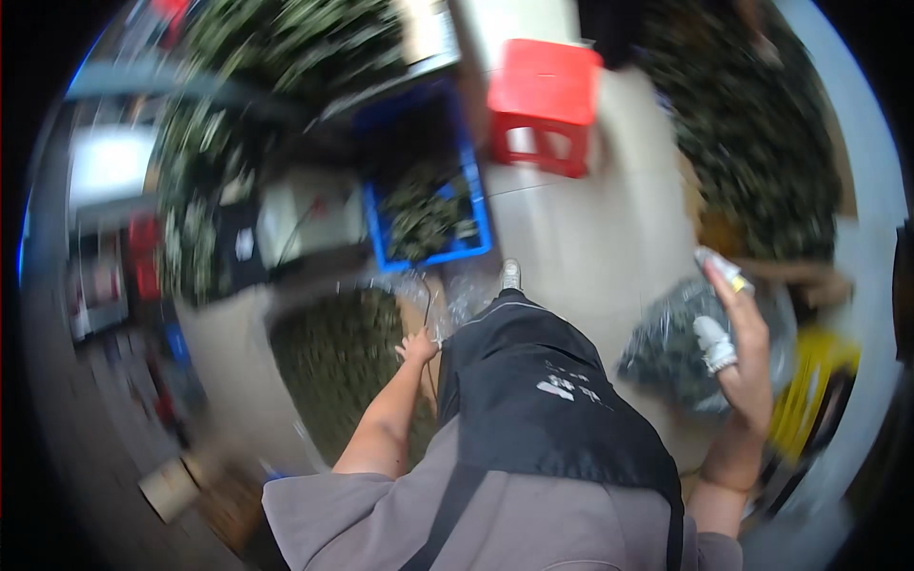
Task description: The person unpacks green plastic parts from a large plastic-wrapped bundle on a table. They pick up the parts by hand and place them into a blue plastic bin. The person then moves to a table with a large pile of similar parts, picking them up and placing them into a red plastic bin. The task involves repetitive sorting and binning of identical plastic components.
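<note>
- A broad heap of dark green leafy pieces [752,143], blurred, fills the area at 2 o'clock.
- A large open container [412,316] lies at 8 o'clock, filled with small green pieces [333,381]. These are the things nearest the left hand.
- A blue crate [447,255], part filled with similar pieces, sits between 11 and 12.
- A clear bag [666,352] of dark green contents stands just past 3 o'clock.
- A red stool [545,86] is at 1 o'clock.
- The right hand [747,366] is raised in front of the bag, thumb and index finger wide apart, nothing between them. A white-and-yellow item [725,271] lies by its fingertips; worn or held, I cannot tell.
- The left hand [416,345] is at 7 o'clock, by the container's edge and clear film [465,295], fingers spread; any grip cannot be told.
- The step appears to be handling that edge; the next move seems to call for a steady left hand.
</note>
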Available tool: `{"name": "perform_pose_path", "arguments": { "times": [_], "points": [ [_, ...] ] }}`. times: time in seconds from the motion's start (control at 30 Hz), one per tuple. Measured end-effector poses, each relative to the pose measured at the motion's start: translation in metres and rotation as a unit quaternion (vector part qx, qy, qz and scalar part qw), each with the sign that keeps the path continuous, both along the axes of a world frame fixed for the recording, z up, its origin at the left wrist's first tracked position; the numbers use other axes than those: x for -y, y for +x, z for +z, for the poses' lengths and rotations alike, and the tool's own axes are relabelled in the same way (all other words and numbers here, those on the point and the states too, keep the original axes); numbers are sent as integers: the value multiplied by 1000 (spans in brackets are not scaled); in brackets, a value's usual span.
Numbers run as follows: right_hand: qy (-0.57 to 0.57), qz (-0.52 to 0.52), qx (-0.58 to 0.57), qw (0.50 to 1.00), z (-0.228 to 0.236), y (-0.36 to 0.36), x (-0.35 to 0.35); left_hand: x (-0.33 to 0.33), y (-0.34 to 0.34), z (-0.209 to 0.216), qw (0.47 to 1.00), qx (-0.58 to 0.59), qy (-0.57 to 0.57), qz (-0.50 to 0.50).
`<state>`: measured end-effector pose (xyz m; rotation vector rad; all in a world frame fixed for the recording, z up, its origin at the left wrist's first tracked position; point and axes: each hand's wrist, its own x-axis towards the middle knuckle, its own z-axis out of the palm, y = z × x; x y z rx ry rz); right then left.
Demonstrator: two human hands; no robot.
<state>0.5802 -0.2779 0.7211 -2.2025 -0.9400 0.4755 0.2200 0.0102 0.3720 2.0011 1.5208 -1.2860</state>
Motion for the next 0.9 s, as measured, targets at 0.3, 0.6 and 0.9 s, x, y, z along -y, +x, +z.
{"name": "perform_pose_path", "arguments": {
  "times": [0.3,0.6,0.9],
  "points": [
    [-155,352,-192,903,-128,-65,-157,51,-151,11,850,168,113,486],
    [-205,447,-307,815,-265,-129,-289,119,-187,-4,845,138,157,493],
    [-241,528,-379,721,-461,-369,-430,74,-265,-168,705,227,241,628]
  ]
}}
